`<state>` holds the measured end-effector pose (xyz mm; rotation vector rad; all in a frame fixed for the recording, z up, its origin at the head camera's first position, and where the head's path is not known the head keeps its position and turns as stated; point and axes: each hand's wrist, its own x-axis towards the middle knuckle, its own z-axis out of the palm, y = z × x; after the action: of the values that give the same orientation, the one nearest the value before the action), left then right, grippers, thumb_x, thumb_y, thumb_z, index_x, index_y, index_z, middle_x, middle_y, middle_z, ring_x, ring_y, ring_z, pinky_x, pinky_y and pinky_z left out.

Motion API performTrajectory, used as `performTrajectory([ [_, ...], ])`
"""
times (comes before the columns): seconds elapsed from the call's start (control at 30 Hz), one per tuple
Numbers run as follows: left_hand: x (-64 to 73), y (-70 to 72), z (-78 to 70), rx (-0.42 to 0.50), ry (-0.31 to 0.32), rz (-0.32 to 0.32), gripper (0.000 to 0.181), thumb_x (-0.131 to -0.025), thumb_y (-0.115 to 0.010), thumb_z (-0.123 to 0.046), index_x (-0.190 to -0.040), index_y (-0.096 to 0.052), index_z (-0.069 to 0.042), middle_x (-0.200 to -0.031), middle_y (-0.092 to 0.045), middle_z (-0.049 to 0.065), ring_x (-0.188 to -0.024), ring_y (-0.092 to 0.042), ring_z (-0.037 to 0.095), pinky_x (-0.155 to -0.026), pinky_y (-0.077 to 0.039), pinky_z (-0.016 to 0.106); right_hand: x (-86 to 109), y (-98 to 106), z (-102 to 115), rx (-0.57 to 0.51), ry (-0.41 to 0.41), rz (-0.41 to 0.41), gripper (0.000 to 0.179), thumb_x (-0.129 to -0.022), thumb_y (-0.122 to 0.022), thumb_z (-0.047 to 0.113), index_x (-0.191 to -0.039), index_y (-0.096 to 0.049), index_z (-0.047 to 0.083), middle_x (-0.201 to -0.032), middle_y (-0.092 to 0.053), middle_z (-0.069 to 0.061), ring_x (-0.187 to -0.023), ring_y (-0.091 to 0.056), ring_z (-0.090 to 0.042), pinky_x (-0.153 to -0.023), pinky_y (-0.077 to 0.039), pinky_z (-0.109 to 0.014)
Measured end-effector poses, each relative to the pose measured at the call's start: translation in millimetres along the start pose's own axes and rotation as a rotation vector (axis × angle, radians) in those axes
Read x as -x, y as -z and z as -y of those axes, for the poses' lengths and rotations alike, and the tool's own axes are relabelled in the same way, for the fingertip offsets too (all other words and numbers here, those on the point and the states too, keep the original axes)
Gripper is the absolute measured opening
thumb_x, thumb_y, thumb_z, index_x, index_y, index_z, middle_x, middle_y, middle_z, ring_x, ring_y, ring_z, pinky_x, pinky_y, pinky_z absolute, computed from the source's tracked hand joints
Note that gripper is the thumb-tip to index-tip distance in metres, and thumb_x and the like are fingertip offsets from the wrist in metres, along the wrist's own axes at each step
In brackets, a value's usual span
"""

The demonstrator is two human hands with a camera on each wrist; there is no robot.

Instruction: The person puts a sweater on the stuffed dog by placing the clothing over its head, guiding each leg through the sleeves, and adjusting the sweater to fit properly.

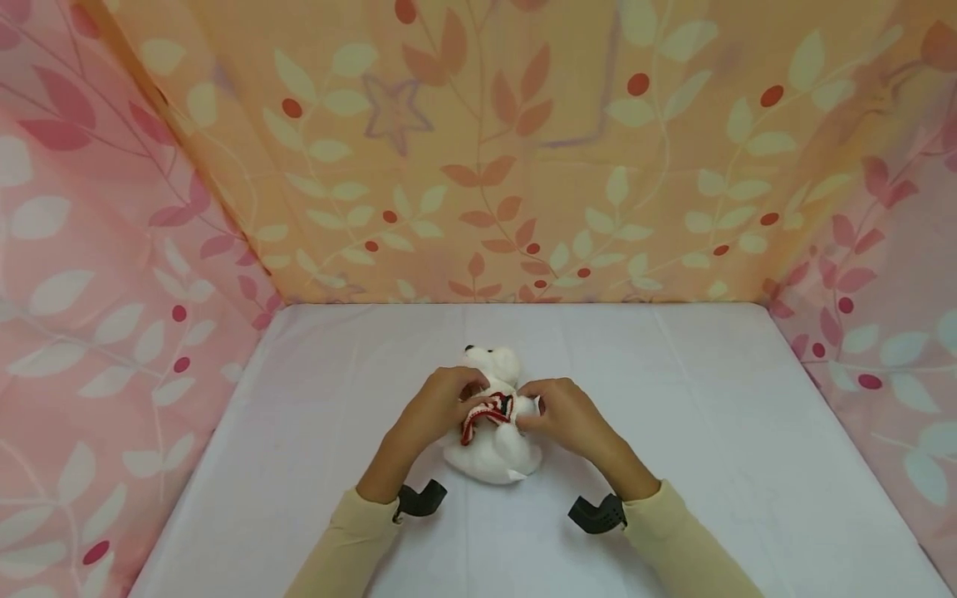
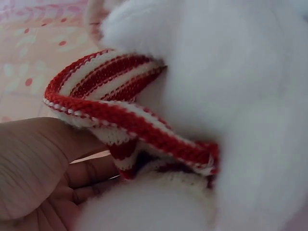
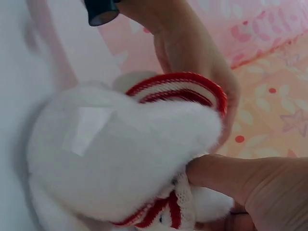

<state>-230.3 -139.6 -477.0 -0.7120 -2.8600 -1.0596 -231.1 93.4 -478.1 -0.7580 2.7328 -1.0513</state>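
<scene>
A white plush animal [image 1: 489, 462] with a dark nose sits on the white surface, its back toward me. Around its upper body lies a red-and-white striped knitted sweater [image 1: 489, 409], bunched up. My left hand [image 1: 443, 404] pinches the sweater at the toy's left side; in the left wrist view, its red rim [image 2: 149, 130] stands away from the fur above the thumb. On the other side my right hand [image 1: 566, 413] grips the sweater's cream edge [image 3: 184, 192] near the toy's arm, thumb on top. The right fingertips are partly hidden behind the toy.
A white cloth [image 1: 336, 365] covers the tabletop. Orange patterned fabric [image 1: 478, 166] stands at the back, with pink leaf-patterned fabric [image 1: 97, 332] at the sides. Black wrist-worn devices [image 1: 422, 498] jut inward from both cuffs. A white tag [image 3: 89, 129] shows on the toy's fur.
</scene>
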Motion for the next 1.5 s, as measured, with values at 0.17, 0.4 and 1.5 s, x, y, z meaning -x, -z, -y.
performTrajectory([
  [0.17,-0.9,-3.9,-2.4,0.011,-0.032,-0.011,0.009,-0.090,-0.079,-0.015,-0.096,-0.074,-0.012,-0.074,-0.060,-0.007,-0.068,-0.052,0.008,-0.062,-0.047,0.024,1.0,-6,5,0.062,0.018,-0.039,0.013,-0.080,-0.075,0.009,-0.093,-0.075,0.010,-0.070,-0.062,0.008,-0.059,-0.048,-0.008,-0.053,-0.040,-0.025],
  [0.4,-0.8,0.4,6.5,0.056,0.024,-0.087,0.004,-0.092,-0.076,-0.018,-0.091,-0.073,-0.015,-0.080,-0.067,-0.009,-0.074,-0.058,0.008,-0.067,-0.050,0.027,-0.2,2,-2,-0.109,0.052,-0.039,0.012,-0.079,-0.075,0.002,-0.086,-0.076,0.012,-0.071,-0.066,0.007,-0.060,-0.051,-0.008,-0.052,-0.043,-0.024],
  [1.5,7.4,12.7,0.8,-0.086,-0.060,-0.153,0.019,-0.089,-0.079,-0.037,-0.088,-0.066,-0.023,-0.081,-0.060,-0.009,-0.075,-0.059,0.012,-0.065,-0.046,0.028,-3.6,14,-14,-0.188,-0.052,-0.065,0.016,-0.079,-0.078,0.012,-0.076,-0.062,0.015,-0.088,-0.067,0.001,-0.081,-0.056,-0.023,-0.063,-0.045,-0.032],
])
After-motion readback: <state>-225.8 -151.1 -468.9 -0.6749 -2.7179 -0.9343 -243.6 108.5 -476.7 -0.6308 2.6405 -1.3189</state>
